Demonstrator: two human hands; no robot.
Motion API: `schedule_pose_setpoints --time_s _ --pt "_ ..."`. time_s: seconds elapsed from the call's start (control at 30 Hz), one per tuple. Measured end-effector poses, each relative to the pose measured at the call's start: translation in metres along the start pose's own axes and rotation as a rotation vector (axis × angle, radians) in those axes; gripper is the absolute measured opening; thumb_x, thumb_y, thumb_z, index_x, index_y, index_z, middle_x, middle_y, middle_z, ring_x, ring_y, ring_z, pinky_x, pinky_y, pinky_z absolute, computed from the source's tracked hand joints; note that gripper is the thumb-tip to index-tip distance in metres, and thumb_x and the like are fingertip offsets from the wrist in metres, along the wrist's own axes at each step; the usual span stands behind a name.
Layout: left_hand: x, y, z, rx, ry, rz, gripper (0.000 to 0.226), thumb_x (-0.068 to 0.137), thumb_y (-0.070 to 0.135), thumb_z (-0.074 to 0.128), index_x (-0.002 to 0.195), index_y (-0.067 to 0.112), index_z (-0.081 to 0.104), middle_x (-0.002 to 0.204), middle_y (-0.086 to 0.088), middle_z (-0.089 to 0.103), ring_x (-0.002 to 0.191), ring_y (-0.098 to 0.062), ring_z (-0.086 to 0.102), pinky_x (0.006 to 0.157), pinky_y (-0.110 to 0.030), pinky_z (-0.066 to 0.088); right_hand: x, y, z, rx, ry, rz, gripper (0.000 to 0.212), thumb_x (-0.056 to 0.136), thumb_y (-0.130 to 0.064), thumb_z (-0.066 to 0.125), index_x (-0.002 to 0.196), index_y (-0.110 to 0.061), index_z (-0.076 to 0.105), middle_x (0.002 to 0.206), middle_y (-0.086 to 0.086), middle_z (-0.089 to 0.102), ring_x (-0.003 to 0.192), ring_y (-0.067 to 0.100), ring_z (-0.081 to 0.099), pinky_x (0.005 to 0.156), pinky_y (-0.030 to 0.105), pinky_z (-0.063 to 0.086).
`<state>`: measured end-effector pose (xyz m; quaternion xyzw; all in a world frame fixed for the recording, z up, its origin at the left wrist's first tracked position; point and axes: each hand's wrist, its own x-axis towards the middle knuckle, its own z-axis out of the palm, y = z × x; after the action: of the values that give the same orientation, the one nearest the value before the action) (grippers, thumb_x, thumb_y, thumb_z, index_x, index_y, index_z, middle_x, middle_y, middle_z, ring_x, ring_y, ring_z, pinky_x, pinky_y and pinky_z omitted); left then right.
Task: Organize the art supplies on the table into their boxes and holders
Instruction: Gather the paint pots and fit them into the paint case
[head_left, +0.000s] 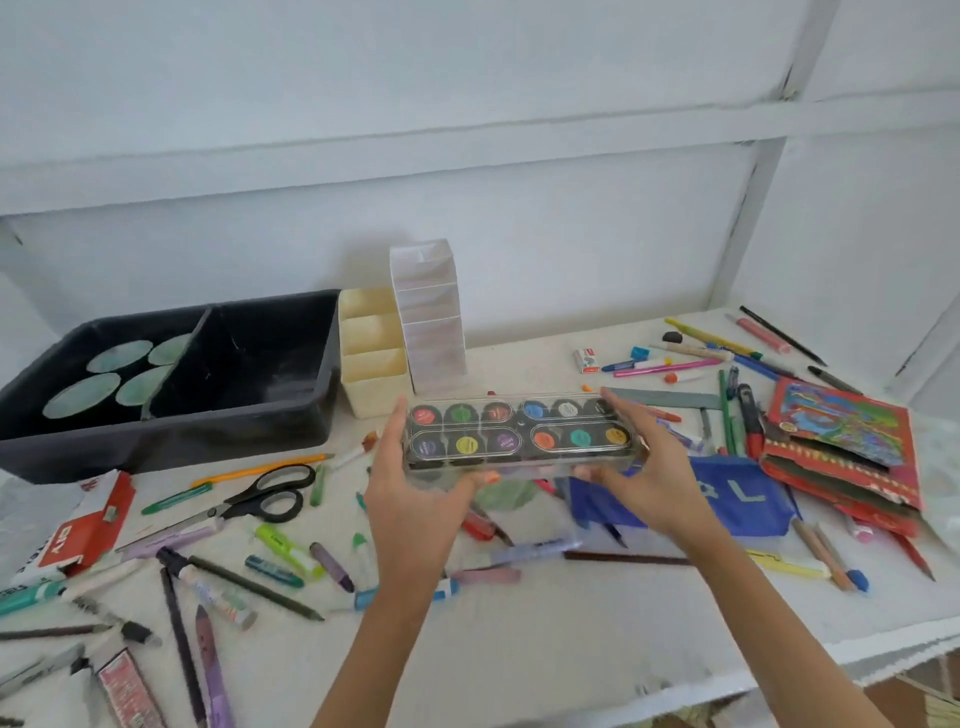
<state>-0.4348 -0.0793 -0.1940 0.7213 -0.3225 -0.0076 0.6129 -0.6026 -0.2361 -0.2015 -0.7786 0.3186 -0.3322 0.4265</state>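
Paint case (519, 434) above table (519, 649), ends gripped by left hand (410, 493), right hand (649, 478)

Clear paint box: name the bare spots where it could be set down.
The black plastic tray's right compartment is bare. So is the white table's near edge, between the forearms. Crowded: markers around the black scissors on the left; pens and red booklets on the right.
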Motion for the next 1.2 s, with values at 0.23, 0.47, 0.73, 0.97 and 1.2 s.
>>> schedule_pose_setpoints --time_s 0.23,0.47,0.73,0.97,1.2 --pt "0.049 0.000 0.078 0.131 0.110 0.040 0.089 0.061 0.022 0.088 0.138 0.020 0.043 0.142 0.002 0.046 0.132 -0.010 0.039 0.107 -0.022 0.029 0.113 0.033 -0.017 0.276 -0.140 0.073 0.086 0.064 0.010 0.079 0.137 -0.022 0.045 0.125 0.001 0.058 0.109 0.010 0.060 0.081 0.014 0.049" --pt "0.079 -0.011 0.125 0.274 0.181 0.174 0.083 0.065 0.020 0.085 0.137 0.012 0.045 0.148 0.002 0.030 0.136 -0.006 0.026 0.108 -0.006 0.016 0.192 0.079 -0.009 0.412 -0.318 0.171 0.091 0.063 0.018 0.074 0.138 -0.023 0.043 0.130 0.004 0.055 0.114 0.019 0.058 0.085 0.031 0.054" --pt "0.106 -0.032 0.156 0.376 0.082 0.139 0.071 0.065 0.028 0.084 0.127 0.005 0.057 0.145 -0.014 0.039 0.132 -0.027 0.040 0.104 -0.001 0.013 0.222 0.112 -0.015 0.320 -0.275 0.152 0.084 0.062 0.012 0.078 0.133 -0.022 0.049 0.125 0.003 0.058 0.106 0.013 0.061 0.078 0.022 0.054" --pt "0.134 -0.057 0.184 0.317 -0.163 -0.048 0.067 0.071 0.030 0.081 0.131 0.016 0.053 0.149 -0.010 0.035 0.139 -0.022 0.031 0.113 -0.035 0.029 0.225 0.132 -0.025 0.131 -0.151 0.137 0.081 0.064 0.003 0.082 0.135 -0.019 0.047 0.125 0.002 0.055 0.111 0.018 0.057 0.094 0.032 0.051" --pt "0.150 -0.082 0.194 0.270 -0.255 -0.097 0.050 0.073 0.020 0.079 0.119 0.019 0.058 0.125 -0.010 0.047 0.122 -0.027 0.044 0.101 -0.045 0.042 0.224 0.129 -0.012 -0.070 -0.038 0.090 0.072 0.070 0.001 0.078 0.134 -0.014 0.047 0.127 0.003 0.053 0.114 0.015 0.049 0.099 0.031 0.045"
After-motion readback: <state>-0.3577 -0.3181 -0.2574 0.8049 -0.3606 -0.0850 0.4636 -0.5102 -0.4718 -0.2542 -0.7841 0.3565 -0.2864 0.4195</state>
